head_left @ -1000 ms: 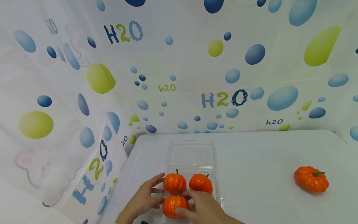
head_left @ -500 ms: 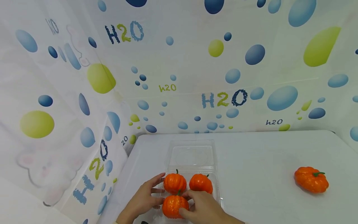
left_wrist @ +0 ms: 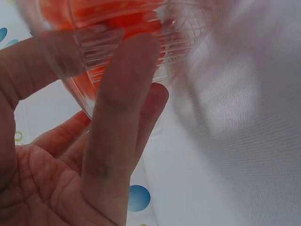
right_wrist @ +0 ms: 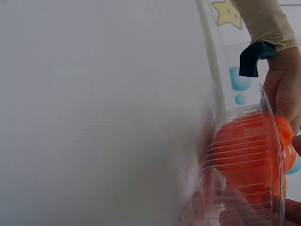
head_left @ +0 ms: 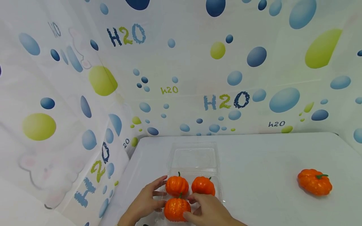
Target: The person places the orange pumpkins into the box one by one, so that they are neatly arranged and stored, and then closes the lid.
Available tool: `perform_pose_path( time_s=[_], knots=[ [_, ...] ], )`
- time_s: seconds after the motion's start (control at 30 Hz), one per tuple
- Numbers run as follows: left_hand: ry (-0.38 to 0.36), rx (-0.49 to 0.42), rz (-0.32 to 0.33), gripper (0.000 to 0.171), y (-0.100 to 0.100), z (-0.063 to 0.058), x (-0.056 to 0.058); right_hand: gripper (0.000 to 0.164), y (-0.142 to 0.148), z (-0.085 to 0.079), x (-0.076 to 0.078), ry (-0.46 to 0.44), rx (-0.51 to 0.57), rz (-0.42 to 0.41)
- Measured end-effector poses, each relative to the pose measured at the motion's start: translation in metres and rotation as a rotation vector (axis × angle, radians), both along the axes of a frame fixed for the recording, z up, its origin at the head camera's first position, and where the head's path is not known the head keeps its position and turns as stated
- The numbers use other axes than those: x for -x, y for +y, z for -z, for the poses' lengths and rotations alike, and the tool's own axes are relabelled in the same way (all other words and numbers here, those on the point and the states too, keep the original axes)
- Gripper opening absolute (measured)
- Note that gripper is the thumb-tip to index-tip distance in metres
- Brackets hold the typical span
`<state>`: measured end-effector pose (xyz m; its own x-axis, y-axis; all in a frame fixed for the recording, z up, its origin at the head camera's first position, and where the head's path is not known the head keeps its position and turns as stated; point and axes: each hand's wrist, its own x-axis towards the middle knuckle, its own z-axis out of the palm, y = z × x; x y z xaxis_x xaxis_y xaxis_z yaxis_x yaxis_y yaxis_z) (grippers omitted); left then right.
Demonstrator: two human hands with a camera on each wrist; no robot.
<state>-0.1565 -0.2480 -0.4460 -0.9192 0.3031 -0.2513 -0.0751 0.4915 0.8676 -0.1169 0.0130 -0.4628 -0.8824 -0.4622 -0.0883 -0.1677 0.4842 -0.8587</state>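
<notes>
A clear plastic clamshell box (head_left: 221, 193) lies at the front centre of the table with its lid (head_left: 195, 157) folded back. In it sit three orange toy pumpkins: a back-left pumpkin (head_left: 176, 185), a back-right pumpkin (head_left: 203, 185) and a front pumpkin (head_left: 174, 209). My left hand (head_left: 144, 201) is spread along the box's left side; in the left wrist view its fingers lie against the ribbed clear wall (left_wrist: 183, 40). The right hand (head_left: 212, 208) is over the box's front right, thumb at the front pumpkin's right side. It hides the box's front-right part.
Another orange pumpkin (head_left: 314, 182) lies on its side on the white table (head_left: 254, 169), far to the right. A white curtain (head_left: 192, 62) with coloured dots rises behind and at the left. A dark wrist strap (right_wrist: 256, 56) shows in the right wrist view.
The right thumb has slid right, from the front of the front pumpkin to its right edge. That pumpkin has shifted very slightly left. The left hand keeps its place.
</notes>
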Motion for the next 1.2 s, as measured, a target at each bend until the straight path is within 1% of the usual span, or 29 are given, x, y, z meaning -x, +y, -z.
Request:
perform_pose_path(
  time_s=[0.07, 0.13, 0.23, 0.33, 0.4, 0.47, 0.57, 0.63, 0.67, 0.73, 0.77, 0.83, 0.9, 0.93, 0.97, 1.03, 1.1, 1.2],
  knots=[
    [-0.001, -0.002, -0.001, 0.09, 0.0, 0.001, 0.0, 0.047, 0.003, 0.0, -0.001, 0.007, -0.027, 0.003],
    [-0.001, -0.001, -0.002, 0.09, 0.0, 0.001, 0.001, 0.047, 0.007, -0.001, -0.003, 0.022, -0.024, -0.011],
    [0.0, 0.002, -0.003, 0.09, 0.0, 0.002, 0.001, 0.043, 0.015, -0.002, -0.007, 0.025, 0.026, -0.041],
    [0.002, 0.001, -0.003, 0.09, 0.0, 0.002, 0.001, 0.038, 0.023, -0.004, -0.011, -0.001, 0.093, -0.076],
    [0.008, -0.004, -0.001, 0.09, 0.0, 0.002, 0.001, 0.037, 0.028, -0.004, -0.014, 0.012, 0.118, -0.097],
    [0.016, -0.007, 0.001, 0.09, 0.0, 0.002, 0.0, 0.037, 0.034, -0.004, -0.016, 0.049, 0.136, -0.118],
    [0.026, -0.012, 0.003, 0.089, 0.0, 0.002, 0.0, 0.039, 0.043, -0.002, -0.02, 0.179, 0.142, -0.143],
    [0.03, -0.013, 0.004, 0.089, 0.0, 0.003, 0.0, 0.04, 0.05, -0.001, -0.023, 0.262, 0.142, -0.135],
    [0.032, -0.014, 0.005, 0.089, 0.0, 0.003, 0.0, 0.041, 0.054, 0.0, -0.025, 0.307, 0.125, -0.121],
    [0.032, -0.018, 0.007, 0.089, 0.0, 0.004, 0.0, 0.042, 0.063, 0.0, -0.029, 0.389, 0.072, -0.062],
    [0.031, -0.02, 0.008, 0.089, 0.0, 0.004, 0.0, 0.043, 0.068, 0.0, -0.03, 0.429, 0.037, -0.022],
    [0.029, -0.02, 0.009, 0.089, 0.0, 0.004, 0.0, 0.047, 0.077, -0.001, -0.033, 0.464, -0.058, 0.078],
    [0.027, -0.022, 0.011, 0.089, 0.0, 0.004, 0.0, 0.056, 0.088, -0.002, -0.035, 0.466, -0.128, 0.185],
    [0.027, -0.022, 0.011, 0.089, 0.0, 0.003, 0.0, 0.06, 0.094, -0.001, -0.034, 0.461, -0.142, 0.235],
    [0.027, -0.022, 0.012, 0.089, 0.0, 0.003, 0.0, 0.064, 0.1, -0.002, -0.034, 0.435, -0.151, 0.281],
    [0.029, -0.021, 0.012, 0.089, 0.0, 0.003, 0.0, 0.071, 0.112, -0.001, -0.034, 0.41, -0.148, 0.356],
    [0.028, -0.021, 0.011, 0.089, 0.0, 0.003, 0.0, 0.076, 0.126, 0.001, -0.033, 0.411, -0.142, 0.404],
    [0.026, -0.023, 0.011, 0.089, 0.0, 0.002, 0.0, 0.079, 0.148, 0.005, -0.031, 0.438, -0.17, 0.437]
  ],
)
